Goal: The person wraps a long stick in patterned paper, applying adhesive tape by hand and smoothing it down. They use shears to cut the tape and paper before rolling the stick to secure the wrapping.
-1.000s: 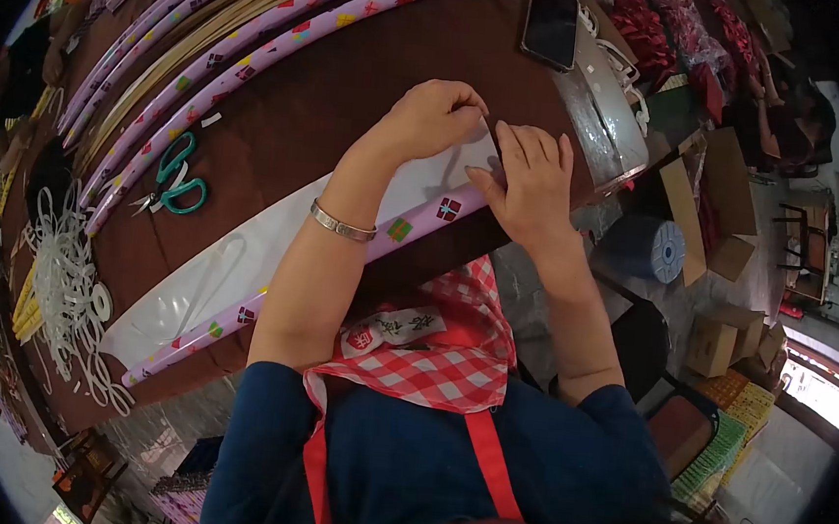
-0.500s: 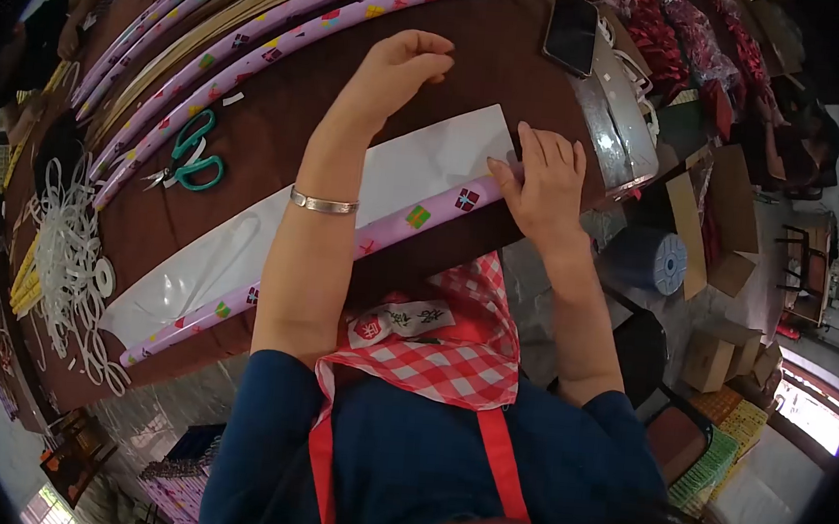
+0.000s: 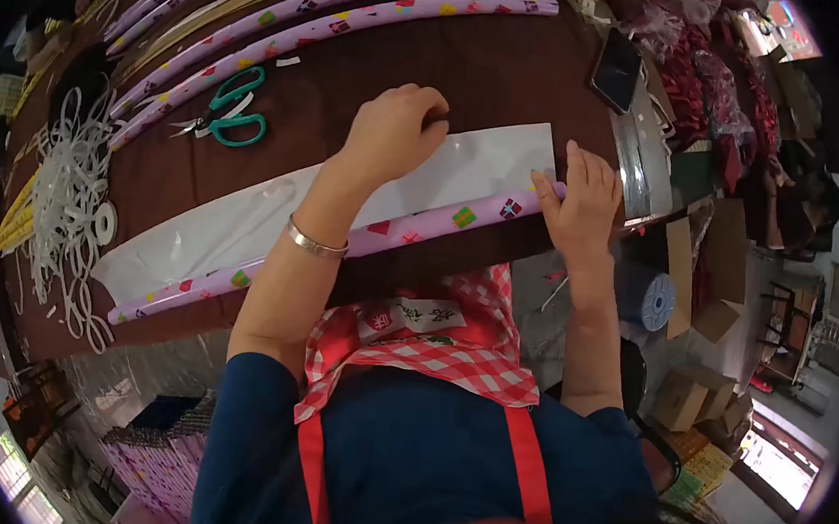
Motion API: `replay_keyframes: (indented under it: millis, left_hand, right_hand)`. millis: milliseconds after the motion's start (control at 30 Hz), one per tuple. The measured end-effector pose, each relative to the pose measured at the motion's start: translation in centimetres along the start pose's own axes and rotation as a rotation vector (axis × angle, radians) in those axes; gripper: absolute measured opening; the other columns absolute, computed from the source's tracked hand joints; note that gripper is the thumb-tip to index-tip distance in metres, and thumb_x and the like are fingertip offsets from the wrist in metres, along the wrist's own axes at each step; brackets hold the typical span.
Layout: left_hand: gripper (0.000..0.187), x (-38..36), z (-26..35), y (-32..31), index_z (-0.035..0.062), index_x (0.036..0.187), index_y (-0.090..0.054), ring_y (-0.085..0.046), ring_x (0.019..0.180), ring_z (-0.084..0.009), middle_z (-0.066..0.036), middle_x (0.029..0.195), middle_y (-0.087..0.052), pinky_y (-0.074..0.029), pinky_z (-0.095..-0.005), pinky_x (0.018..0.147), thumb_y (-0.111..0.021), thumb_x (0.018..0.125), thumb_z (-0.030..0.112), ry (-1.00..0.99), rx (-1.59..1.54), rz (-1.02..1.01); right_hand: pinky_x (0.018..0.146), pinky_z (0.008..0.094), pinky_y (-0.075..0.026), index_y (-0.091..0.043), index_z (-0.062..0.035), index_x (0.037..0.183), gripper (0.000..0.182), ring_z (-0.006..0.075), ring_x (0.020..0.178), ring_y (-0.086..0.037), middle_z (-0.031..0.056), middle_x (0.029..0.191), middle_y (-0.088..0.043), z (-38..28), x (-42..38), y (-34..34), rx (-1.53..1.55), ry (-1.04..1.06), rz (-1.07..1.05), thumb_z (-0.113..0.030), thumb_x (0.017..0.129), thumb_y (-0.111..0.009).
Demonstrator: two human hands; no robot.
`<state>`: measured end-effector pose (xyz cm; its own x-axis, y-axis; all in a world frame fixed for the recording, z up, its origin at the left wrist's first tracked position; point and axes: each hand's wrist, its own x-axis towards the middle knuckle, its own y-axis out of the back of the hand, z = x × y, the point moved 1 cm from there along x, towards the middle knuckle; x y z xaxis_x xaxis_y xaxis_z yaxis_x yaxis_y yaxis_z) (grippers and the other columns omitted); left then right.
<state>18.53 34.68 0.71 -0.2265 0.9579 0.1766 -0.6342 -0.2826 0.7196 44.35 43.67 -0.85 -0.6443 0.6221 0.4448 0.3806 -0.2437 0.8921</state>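
A white sheet (image 3: 487, 159) lies on the brown tablecloth. Its near edge is rolled into a long purple tube with a printed gift pattern (image 3: 412, 228). My left hand (image 3: 397, 130), with a bracelet at the wrist, is over the sheet's far edge; its fingers are curled and what they hold, if anything, is hidden. At the tube's right end rests my right hand (image 3: 587, 198), fingers spread, thumb touching the tube.
Teal-handled scissors (image 3: 234, 114) lie left, near tangled white strips (image 3: 59, 204) and a tape roll (image 3: 105, 224). Finished purple tubes (image 3: 390, 15) run along the back. A phone (image 3: 616, 69) is at the back right. Open cardboard boxes (image 3: 721, 246) stand beyond the table's right end.
The whole view has shifted. My left hand has come down closer to the sheet, its fingers curled. My right hand stays at the tube's right end.
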Motion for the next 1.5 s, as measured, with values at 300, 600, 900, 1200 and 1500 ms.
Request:
replay_keyframes:
  millis: [300, 600, 900, 1200, 1500]
  left_hand:
    - [0.021, 0.7, -0.3, -1.9, 0.0099, 0.097, -0.067, -0.063, 0.092, -0.031, -0.01, 0.095, -0.066, -0.053, -0.0436, 0.076, -0.064, 0.08, 0.022, 0.023, 0.195, -0.056]
    - [0.029, -0.2, -2.8, -5.0, 0.011, 0.107, -0.06, -0.052, 0.105, -0.02, -0.006, 0.103, -0.058, -0.04, -0.0361, 0.092, -0.07, 0.083, 0.022, -0.261, -0.579, 0.177]
    - [0.017, 0.7, -2.6, -4.9, 0.0112, 0.089, -0.061, -0.056, 0.096, -0.0227, -0.005, 0.092, -0.061, -0.045, -0.0374, 0.085, -0.07, 0.08, 0.022, -0.233, -0.39, 0.542]
    - [0.016, 1.4, -1.5, -0.6, 0.0103, 0.089, -0.069, -0.066, 0.087, -0.0322, -0.014, 0.092, -0.068, -0.053, -0.0434, 0.076, -0.063, 0.082, 0.023, 0.209, -0.207, 0.188]
    - [0.014, 0.9, -1.7, -1.2, 0.01, 0.092, -0.07, -0.065, 0.088, -0.0328, -0.014, 0.09, -0.067, -0.052, -0.043, 0.079, -0.059, 0.086, 0.018, 0.085, -0.179, 0.165]
  right_hand:
    - [0.089, 0.0402, -0.047, -0.063, -0.0044, 0.111, 0.036, 0.0283, 0.1, -0.058, 0.0097, 0.104, -0.062, -9.9, 13.1, 0.7, 0.269, 0.577, 0.014, -0.023, 0.081, -0.07]
    - [0.087, 0.0442, -0.052, -0.063, -0.0071, 0.104, 0.021, 0.0321, 0.107, -0.061, 0.0145, 0.107, -0.063, -28.3, 19.9, -9.4, 0.309, 0.837, -0.442, -0.004, 0.085, -0.055]
    - [0.083, 0.0458, -0.052, -0.061, -0.005, 0.102, 0.02, 0.034, 0.1, -0.063, 0.0159, 0.104, -0.064, -26.7, 21.7, -11.0, 0.117, 0.849, -0.532, -0.008, 0.082, -0.058]
    - [0.084, 0.0439, -0.048, -0.058, -0.0021, 0.111, 0.03, 0.0373, 0.098, -0.06, 0.0198, 0.104, -0.062, -16.8, 22.5, -5.0, 0.346, 0.633, -0.079, -0.009, 0.082, -0.057]
    - [0.095, 0.0448, -0.044, -0.043, -0.0024, 0.137, 0.052, 0.0342, 0.116, -0.054, 0.022, 0.13, -0.053, -4.0, 9.9, 5.0, 0.449, -0.147, -0.151, -0.028, 0.093, -0.055]
